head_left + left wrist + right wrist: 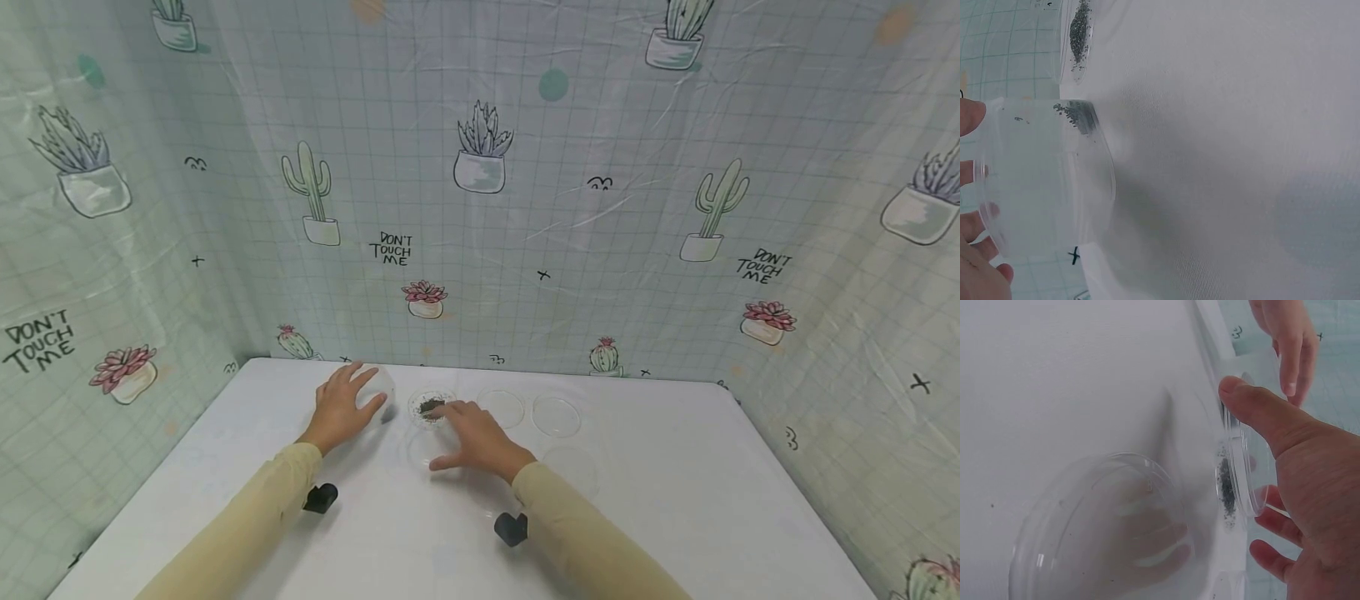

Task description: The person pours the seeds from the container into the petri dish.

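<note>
My left hand (339, 408) grips a clear plastic cup (1041, 175) near its rim, at the back left of the white table. The cup is tilted, with dark granules gathered in its lower corner. To its right, a clear round dish (420, 402) holds a small heap of dark granules (1227, 490). My right hand (480, 437) reaches over this dish's right edge with fingers and thumb spread apart. Whether its fingertips touch the rim, I cannot tell. Below the right thumb lies another clear round dish (1041, 550).
More clear round dishes stand right of the hands: one dish (501, 392), a second dish (557, 433) and a faint third dish (581, 483). A patterned cloth (540, 233) rises behind the white table (675, 483). A few dark specks dot the tabletop.
</note>
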The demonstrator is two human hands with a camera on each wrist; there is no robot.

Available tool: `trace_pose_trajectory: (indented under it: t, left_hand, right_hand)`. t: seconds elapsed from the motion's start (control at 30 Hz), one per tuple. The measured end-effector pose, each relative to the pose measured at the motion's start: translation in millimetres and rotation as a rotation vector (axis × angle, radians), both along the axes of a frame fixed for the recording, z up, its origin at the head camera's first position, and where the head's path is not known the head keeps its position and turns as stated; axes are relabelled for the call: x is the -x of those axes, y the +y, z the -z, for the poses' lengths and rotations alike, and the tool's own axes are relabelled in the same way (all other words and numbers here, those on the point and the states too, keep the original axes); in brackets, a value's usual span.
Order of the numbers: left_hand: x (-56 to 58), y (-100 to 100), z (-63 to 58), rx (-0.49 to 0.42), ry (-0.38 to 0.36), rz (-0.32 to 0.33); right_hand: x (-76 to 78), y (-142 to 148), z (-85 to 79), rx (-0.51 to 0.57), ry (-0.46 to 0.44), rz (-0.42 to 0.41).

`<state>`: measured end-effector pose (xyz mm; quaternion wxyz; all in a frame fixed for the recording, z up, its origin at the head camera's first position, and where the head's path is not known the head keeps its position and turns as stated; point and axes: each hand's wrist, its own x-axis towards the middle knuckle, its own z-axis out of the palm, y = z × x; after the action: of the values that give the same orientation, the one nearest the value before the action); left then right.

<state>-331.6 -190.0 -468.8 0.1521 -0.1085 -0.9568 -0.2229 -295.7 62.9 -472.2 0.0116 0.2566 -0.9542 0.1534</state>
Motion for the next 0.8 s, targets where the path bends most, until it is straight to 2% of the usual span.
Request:
trace_pose_trajectory:
  t: [0.27, 0.5, 0.8]
  left_hand:
    - [3.0, -1, 0.4, 0.023, -0.038, 0.002]
    - [4.7, 2, -6.2, 0.065, -0.061, 0.0]
    - [3.7, 2, -6.0, 0.064, -0.049, -0.006]
  right_hand:
    - [4.0, 0, -0.4, -0.002, -0.001, 0.029]
    - [7.9, -2, 2.9, 0.02, 0.004, 0.041]
    - [11.0, -5, 3.3, 0.052, 0.02, 0.047]
